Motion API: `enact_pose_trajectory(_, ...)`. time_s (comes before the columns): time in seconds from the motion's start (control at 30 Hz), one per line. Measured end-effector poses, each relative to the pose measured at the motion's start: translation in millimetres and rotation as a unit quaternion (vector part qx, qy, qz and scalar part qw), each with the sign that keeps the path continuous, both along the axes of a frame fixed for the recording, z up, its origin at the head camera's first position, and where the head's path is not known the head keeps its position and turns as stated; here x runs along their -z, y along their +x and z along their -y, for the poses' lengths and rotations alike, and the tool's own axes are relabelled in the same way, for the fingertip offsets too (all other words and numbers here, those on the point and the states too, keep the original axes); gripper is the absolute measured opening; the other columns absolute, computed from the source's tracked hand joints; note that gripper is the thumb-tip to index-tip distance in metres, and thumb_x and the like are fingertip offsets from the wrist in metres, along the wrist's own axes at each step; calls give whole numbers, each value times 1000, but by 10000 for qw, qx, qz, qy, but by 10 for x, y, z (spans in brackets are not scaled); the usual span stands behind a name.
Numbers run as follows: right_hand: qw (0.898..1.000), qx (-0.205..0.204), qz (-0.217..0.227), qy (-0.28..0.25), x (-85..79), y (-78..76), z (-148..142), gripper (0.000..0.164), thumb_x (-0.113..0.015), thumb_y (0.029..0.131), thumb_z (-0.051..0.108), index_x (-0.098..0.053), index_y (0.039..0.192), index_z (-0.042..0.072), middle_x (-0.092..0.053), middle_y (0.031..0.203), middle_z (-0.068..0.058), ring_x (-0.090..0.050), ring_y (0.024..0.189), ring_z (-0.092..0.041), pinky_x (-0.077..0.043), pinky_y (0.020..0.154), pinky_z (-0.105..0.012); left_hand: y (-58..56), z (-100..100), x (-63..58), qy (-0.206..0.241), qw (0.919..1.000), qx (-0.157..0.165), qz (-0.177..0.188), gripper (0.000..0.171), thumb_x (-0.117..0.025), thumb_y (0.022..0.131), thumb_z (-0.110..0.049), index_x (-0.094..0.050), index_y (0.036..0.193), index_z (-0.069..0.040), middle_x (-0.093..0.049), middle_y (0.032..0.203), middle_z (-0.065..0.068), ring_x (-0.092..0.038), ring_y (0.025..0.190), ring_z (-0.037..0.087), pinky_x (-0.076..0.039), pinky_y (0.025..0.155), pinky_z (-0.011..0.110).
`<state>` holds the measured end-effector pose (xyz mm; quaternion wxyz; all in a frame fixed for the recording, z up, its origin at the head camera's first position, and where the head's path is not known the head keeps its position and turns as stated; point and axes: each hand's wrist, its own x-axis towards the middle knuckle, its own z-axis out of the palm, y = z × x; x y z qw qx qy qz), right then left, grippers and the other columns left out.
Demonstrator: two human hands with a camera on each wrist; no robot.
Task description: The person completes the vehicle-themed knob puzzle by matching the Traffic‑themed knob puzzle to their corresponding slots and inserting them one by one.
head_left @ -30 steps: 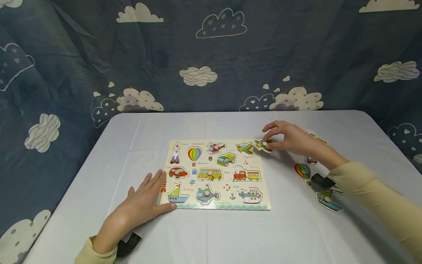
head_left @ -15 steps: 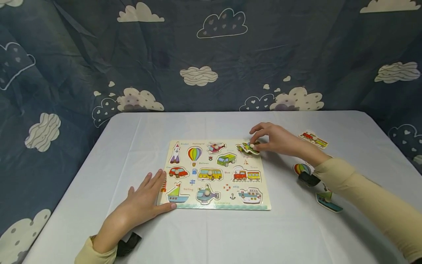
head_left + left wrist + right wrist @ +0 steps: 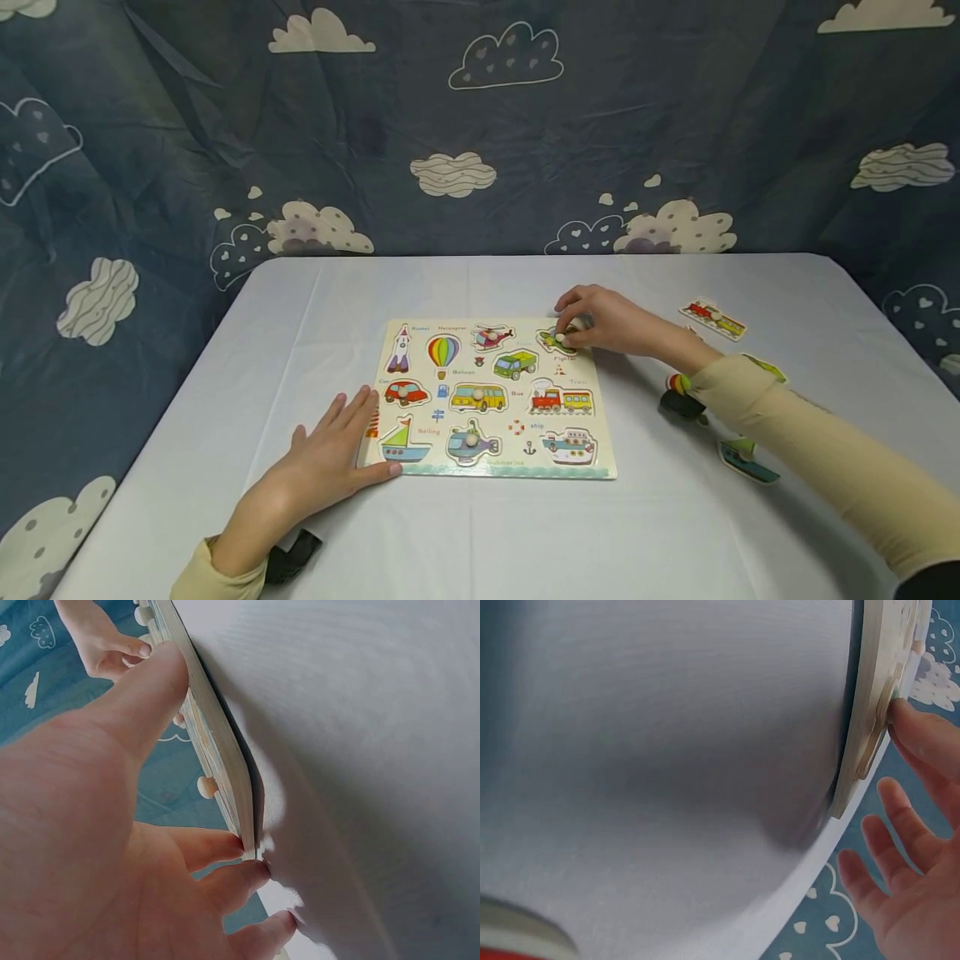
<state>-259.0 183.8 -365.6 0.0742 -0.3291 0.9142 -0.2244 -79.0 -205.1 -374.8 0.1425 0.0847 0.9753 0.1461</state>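
A cream peg puzzle board (image 3: 517, 375) with vehicle pictures lies flat on the white table. At its top right corner, my right hand (image 3: 615, 321) pinches the knob of a green fighter plane piece (image 3: 551, 340) between thumb and finger. The piece lies over the printed plane and, seen edge-on in the right wrist view, the plane piece (image 3: 876, 739) stands a little proud of the board's face. My left hand (image 3: 322, 458) rests at the board's lower left, fingers straight along the left edge and thumb at the bottom corner. Knobbed helicopter (image 3: 492, 336), bus (image 3: 477, 397) and submarine (image 3: 471, 442) pieces sit in the board.
Loose pieces lie right of the board: a train (image 3: 712, 319), a balloon (image 3: 678, 383) and a sailboat (image 3: 748, 467). The right sleeve (image 3: 795, 425) partly covers others. Black wrist-worn gear (image 3: 294, 557) shows by the left wrist. A dark cloud-print cloth (image 3: 465, 217) hangs behind the table.
My right hand has moved left with the plane piece, from just off the board's right edge to over the printed plane. The left hand has stayed put.
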Motion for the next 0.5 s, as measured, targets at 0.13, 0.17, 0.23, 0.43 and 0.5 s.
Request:
enact_pose_trajectory(0.13, 10000, 27, 29, -2, 19, -16, 16, 13, -79, 84, 10, -77, 95, 16, -59, 124, -14, -50, 116, -33, -40, 98, -53, -2, -3, 4, -12, 10000, -19, 2, 106, -63, 82, -70, -22, 157, -8, -19, 162, 12, -15, 146, 41, -15, 97, 81)
enact_pose_trajectory(0.17, 10000, 26, 35, -19, 22, -17, 20, 13, -79, 84, 10, -77, 95, 15, -60, 124, -14, -51, 116, -33, -40, 98, -53, -2, -4, 5, -14, 10000, -20, 3, 106, -63, 82, -70, -22, 157, -8, -19, 162, 12, -15, 146, 41, -15, 97, 81)
enact_pose_trajectory(0.23, 10000, 33, 43, -46, 25, -21, 25, 13, -79, 84, 10, -78, 96, 15, -60, 124, -14, -51, 116, -34, -40, 98, -54, -1, -4, 5, -5, 10000, -20, 5, 106, -63, 82, -70, -22, 157, -8, -19, 162, 12, -15, 146, 41, -15, 97, 81)
enact_pose_trajectory(0.43, 10000, 36, 1, 2, 17, -19, 25, 12, -79, 84, 9, -78, 94, 15, -60, 124, -15, -50, 116, -35, -40, 97, -54, 10, 3, 8, 36, 10000, 13, 1, 106, -62, 82, -70, -22, 157, -8, -19, 162, 12, -15, 146, 41, -15, 96, 81)
enact_pose_trajectory(0.5, 10000, 29, -12, 6, 14, -17, 21, 11, -79, 84, 9, -78, 93, 15, -60, 124, -15, -50, 116, -35, -40, 97, -54, 11, 8, 10, 41, 10000, 23, -6, 106, -62, 82, -71, -22, 157, -8, -19, 162, 11, -14, 146, 41, -16, 96, 81)
